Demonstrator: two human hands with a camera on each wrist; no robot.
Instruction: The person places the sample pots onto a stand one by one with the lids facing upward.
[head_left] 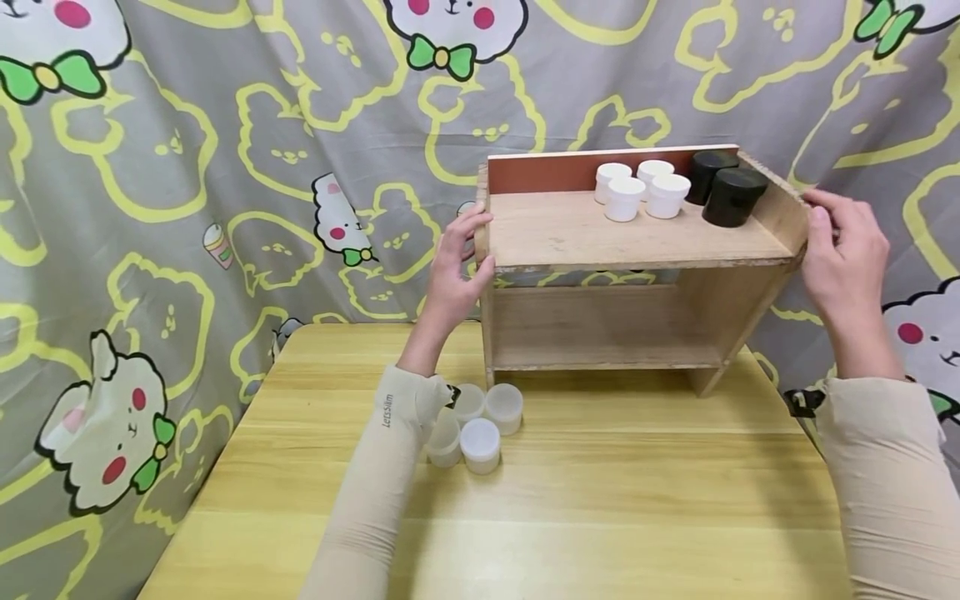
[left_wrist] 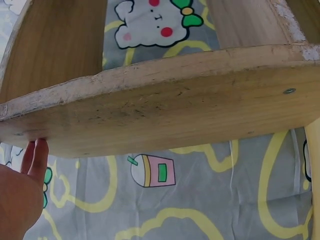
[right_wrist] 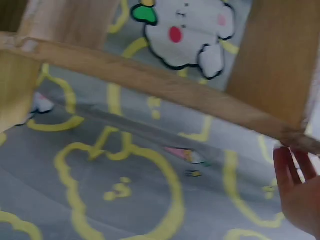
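Note:
A small wooden shelf unit (head_left: 585, 242) stands on the table with a person's hands at its two sides. The left hand (head_left: 457, 258) touches the left side panel, its thumb near the front edge; in the left wrist view two straight fingers (left_wrist: 37, 157) press the panel's outer face. At the upper right corner, the right hand (head_left: 847, 250) touches the right side panel; the right wrist view has its fingers (right_wrist: 283, 167) against the wooden edge. On the top board sit several small white jars (head_left: 624, 200) and two black jars (head_left: 733, 198).
Several translucent lidded tubs (head_left: 480, 444) are grouped on the wooden table (head_left: 637, 508), in front of the shelf's left leg and beside the left sleeve, which partly covers them. A patterned grey curtain (head_left: 285, 225) hangs close behind the table and shelf.

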